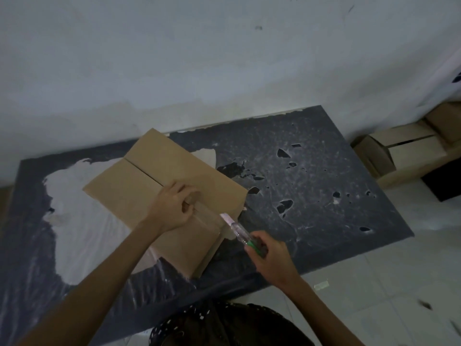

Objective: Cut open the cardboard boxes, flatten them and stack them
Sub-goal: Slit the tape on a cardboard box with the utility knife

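Cardboard box (159, 171) lies closed on the dark, badly worn surface (324, 183), turned at an angle so that one corner points toward the wall (199, 58). Its two top flaps meet in a seam that runs from the far left toward the near right, and a strip of clear tape covers the nearer part of that seam.

Of the two hands, the left hand (174, 206) sits on top of the box, right on the seam, with its fingers curled under and the thumb tucked close. I cannot tell whether it pinches the tape or only presses down on the cardboard. The right hand (269, 255) is clenched around the green handle of a utility knife (237, 228), just off the near right edge of the box. The knife's clear body and pale blade point up and to the left, and the tip meets the box where the taped seam reaches that edge.

The surface's dark covering has peeled away in a large pale patch at the left, partly under the box, and shows small holes at the right.

On the tiled floor (374, 295) to the right, against the wall, more cardboard boxes (409, 151) stand together, one with a flap hanging open. A small scrap of tape (321, 285) lies on the tiles near the surface's front edge.
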The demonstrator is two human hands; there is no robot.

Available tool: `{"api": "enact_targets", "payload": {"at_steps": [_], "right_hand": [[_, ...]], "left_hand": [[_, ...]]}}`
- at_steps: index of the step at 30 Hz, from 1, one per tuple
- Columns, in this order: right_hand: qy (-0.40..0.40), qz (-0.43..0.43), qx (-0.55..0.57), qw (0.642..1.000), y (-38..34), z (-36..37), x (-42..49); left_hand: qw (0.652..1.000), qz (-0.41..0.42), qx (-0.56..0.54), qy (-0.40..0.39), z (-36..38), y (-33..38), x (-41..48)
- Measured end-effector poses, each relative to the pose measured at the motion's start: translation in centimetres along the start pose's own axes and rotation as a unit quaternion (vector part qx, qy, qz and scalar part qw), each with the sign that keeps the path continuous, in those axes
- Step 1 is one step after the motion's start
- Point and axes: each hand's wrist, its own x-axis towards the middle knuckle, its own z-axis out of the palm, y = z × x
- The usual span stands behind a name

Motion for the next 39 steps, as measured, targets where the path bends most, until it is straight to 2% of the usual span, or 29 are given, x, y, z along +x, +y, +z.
{"api": "enact_targets", "payload": {"at_steps": [3,5,7,9,13,17,19,21,24,28,31,37,39], "right_hand": [[-0.029,-0.032,-0.021,0.999,-0.8,1.4,0.0],[-0.058,-0.052,-0.070,0.995,-1.2,2.2,0.1],[-0.079,-0.071,-0.168,0.980,-0.9,2.8,0.2],[-0.055,-0.106,-0.254,0.960,-0.5,2.8,0.4],[-0.039,-0.109,-0.356,0.927,-0.7,2.8,1.0],[-0.028,-0.115,-0.337,0.934,-0.8,2.7,1.9],[-0.048,-0.111,-0.313,0.942,-0.7,2.6,2.0],[-0.050,-0.106,-0.281,0.953,-0.7,2.0,2.2],[-0.088,-0.090,-0.249,0.960,-1.3,1.4,2.2],[-0.097,-0.099,-0.277,0.951,-2.3,1.5,1.2],[-0.048,-0.107,-0.306,0.945,-1.8,2.1,1.1],[-0.033,-0.050,-0.288,0.956,-3.7,3.7,0.0],[-0.006,-0.025,-0.309,0.951,-3.6,4.0,0.2]], "left_hand": [[0.998,-0.003,0.020,-0.055,-0.8,-1.4,0.0],[0.998,0.006,0.040,-0.044,-0.9,-1.6,0.0],[0.998,0.010,0.049,-0.038,-1.1,-1.3,-0.1],[0.998,0.021,0.060,-0.026,-0.8,-1.2,-0.2],[0.997,0.022,0.067,-0.036,-1.1,-0.8,0.1],[0.996,0.019,0.017,-0.089,-1.6,-1.8,-0.1],[0.994,0.008,0.004,-0.105,-1.8,-2.0,-0.2],[0.991,0.006,0.057,-0.122,-1.9,-1.9,0.0],[0.966,0.026,0.176,-0.189,-2.0,-1.6,1.3],[0.941,0.072,0.207,-0.258,-2.1,-0.6,4.0],[0.907,0.067,0.243,-0.338,-2.0,0.1,4.5],[0.911,0.067,0.273,-0.302,-1.1,1.1,3.3],[0.925,0.090,0.254,-0.268,-1.0,0.9,2.8]]}}
